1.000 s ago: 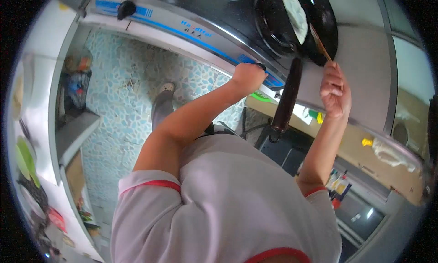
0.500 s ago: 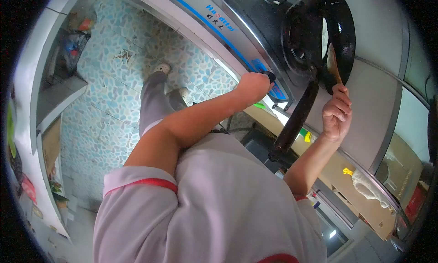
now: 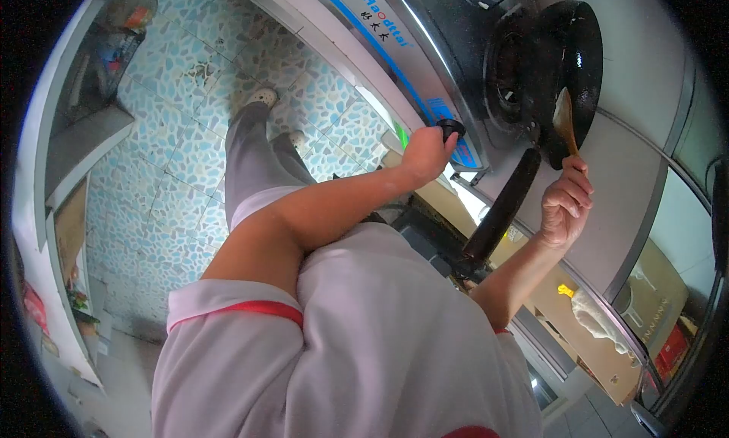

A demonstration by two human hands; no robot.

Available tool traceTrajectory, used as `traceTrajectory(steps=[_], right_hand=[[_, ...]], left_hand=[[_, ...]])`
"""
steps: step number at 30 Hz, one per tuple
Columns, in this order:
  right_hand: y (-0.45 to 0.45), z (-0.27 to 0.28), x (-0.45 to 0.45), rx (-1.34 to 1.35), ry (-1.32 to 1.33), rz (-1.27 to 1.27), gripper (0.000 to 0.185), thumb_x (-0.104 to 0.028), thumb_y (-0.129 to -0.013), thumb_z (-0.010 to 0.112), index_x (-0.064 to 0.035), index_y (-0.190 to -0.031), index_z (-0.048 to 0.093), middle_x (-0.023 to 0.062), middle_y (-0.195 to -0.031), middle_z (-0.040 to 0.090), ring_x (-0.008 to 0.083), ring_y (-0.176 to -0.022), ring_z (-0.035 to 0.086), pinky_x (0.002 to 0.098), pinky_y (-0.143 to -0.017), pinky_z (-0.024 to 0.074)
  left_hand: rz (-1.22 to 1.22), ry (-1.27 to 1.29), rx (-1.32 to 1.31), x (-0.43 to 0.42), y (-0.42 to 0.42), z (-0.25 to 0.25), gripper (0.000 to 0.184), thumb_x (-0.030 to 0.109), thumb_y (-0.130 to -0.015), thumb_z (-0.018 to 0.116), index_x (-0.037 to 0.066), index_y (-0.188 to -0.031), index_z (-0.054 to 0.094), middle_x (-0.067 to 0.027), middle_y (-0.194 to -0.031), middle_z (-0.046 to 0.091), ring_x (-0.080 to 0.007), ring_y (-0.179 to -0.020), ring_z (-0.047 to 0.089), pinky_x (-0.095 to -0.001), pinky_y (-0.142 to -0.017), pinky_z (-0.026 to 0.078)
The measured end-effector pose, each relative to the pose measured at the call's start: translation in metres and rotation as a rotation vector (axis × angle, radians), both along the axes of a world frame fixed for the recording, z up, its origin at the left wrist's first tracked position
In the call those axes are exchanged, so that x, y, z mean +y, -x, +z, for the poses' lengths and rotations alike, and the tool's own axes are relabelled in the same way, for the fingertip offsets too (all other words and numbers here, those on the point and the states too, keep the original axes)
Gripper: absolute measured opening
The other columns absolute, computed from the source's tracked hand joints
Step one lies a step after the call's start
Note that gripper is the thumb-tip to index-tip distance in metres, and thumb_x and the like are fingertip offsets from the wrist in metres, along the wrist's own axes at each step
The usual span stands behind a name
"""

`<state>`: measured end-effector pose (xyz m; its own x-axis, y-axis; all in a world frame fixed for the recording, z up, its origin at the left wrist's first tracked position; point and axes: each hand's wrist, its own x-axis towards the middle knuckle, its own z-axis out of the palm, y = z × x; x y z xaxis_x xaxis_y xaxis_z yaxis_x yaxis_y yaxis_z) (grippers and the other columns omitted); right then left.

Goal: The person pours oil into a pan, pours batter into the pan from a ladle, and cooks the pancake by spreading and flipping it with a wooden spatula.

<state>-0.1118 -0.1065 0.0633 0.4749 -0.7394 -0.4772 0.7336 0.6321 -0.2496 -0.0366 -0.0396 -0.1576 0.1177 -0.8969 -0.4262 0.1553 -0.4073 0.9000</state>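
Closed on the wooden spatula (image 3: 563,120), my right hand (image 3: 566,204) is raised beside the black pan (image 3: 583,62), fingers folded in over the end of the shaft. The blade reaches over the near part of the pan and shows a pale patch on its face; whether it touches the metal, I cannot tell from this angle. I see the pan as a narrow, glossy oval next to the burner (image 3: 507,54) on the black stovetop (image 3: 465,37), so steeply that I can't say just how it sits. Its dark handle (image 3: 503,202) slopes down toward me between my two hands, and neither of them is on it. My left hand (image 3: 427,158) grasps the black knob (image 3: 451,127) on the stove's front panel (image 3: 414,69), with the thumb on its near side and most of the fingers hidden from me. Blue lettering and a blue stripe run along that panel. Beyond my right hand spreads a smooth grey surface (image 3: 615,172), and lower down lies a pale crumpled wrapper (image 3: 596,320) with a yellow piece (image 3: 565,290) near it. Past my left forearm I can see my shoe (image 3: 262,96) on the blue-and-white floor (image 3: 171,172).
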Motion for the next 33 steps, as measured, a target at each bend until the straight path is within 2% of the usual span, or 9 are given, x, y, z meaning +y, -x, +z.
traceTrajectory(steps=[1,4,7,10,19,28,33], right_hand=[[0.0,0.0,0.0,0.001,-0.003,-0.002,0.016,-0.012,-0.093,0.032,0.0006,-0.095,0.041,0.0039,-0.065,0.048,0.0107,-0.05,0.05,0.0217,-0.039,0.0395],[0.005,-0.001,-0.002,0.003,0.004,-0.004,0.016,-0.012,-0.093,0.032,0.0008,-0.095,0.041,0.0042,-0.065,0.049,0.0102,-0.05,0.051,0.0213,-0.038,0.0386],[0.004,0.0,0.001,0.003,-0.005,-0.026,0.016,-0.012,-0.093,0.032,0.001,-0.096,0.041,0.0043,-0.065,0.049,0.0099,-0.05,0.051,0.0206,-0.038,0.0382],[0.004,0.001,0.003,-0.012,-0.005,-0.025,0.017,-0.013,-0.093,0.032,0.0012,-0.096,0.041,0.0045,-0.066,0.049,0.01,-0.05,0.051,0.0207,-0.038,0.0387],[0.001,0.003,0.009,-0.012,0.013,-0.007,0.018,-0.013,-0.093,0.032,0.0016,-0.097,0.041,0.0045,-0.066,0.049,0.0109,-0.051,0.052,0.0212,-0.038,0.0393],[-0.006,0.003,0.01,-0.011,0.031,0.014,0.019,-0.014,-0.094,0.031,0.002,-0.097,0.041,0.0043,-0.065,0.048,0.0105,-0.051,0.051,0.0198,-0.038,0.0399],[-0.005,0.005,0.014,0.013,0.068,0.027,0.019,-0.015,-0.094,0.032,0.0012,-0.095,0.041,0.0051,-0.07,0.047,0.01,-0.054,0.049,0.0189,-0.04,0.0392]], left_hand=[[0.012,-0.01,0.025,0.0,0.0,0.001,0.038,0.029,-0.084,0.051,-0.004,-0.066,0.058,-0.0232,-0.068,0.057,-0.0394,-0.067,0.056,-0.0456,-0.061,0.044],[-0.025,-0.178,0.35,0.001,-0.016,0.019,0.038,0.028,-0.084,0.051,-0.005,-0.065,0.057,-0.0229,-0.067,0.058,-0.0389,-0.067,0.056,-0.0444,-0.062,0.045],[-0.001,-0.185,0.355,0.003,-0.015,0.017,0.038,0.028,-0.083,0.053,-0.005,-0.065,0.057,-0.0217,-0.067,0.058,-0.0373,-0.068,0.057,-0.0432,-0.061,0.045],[0.048,-0.097,0.133,0.003,0.0,0.003,0.035,0.029,-0.079,0.058,-0.004,-0.067,0.057,-0.0199,-0.068,0.059,-0.0357,-0.068,0.058,-0.0431,-0.06,0.045],[-0.117,0.14,-0.213,0.009,-0.017,0.005,0.03,0.029,-0.072,0.064,0.001,-0.072,0.054,-0.0175,-0.066,0.058,-0.0353,-0.067,0.058,-0.0441,-0.059,0.045],[-0.18,0.191,-0.307,0.007,-0.021,0.002,0.029,0.03,-0.073,0.062,0.002,-0.076,0.055,-0.0168,-0.067,0.059,-0.034,-0.066,0.058,-0.0434,-0.059,0.046],[-0.254,0.243,-0.327,0.01,-0.035,0.001,0.029,0.031,-0.075,0.06,0.004,-0.069,0.056,-0.0148,-0.066,0.059,-0.034,-0.061,0.057,-0.0419,-0.056,0.045]])
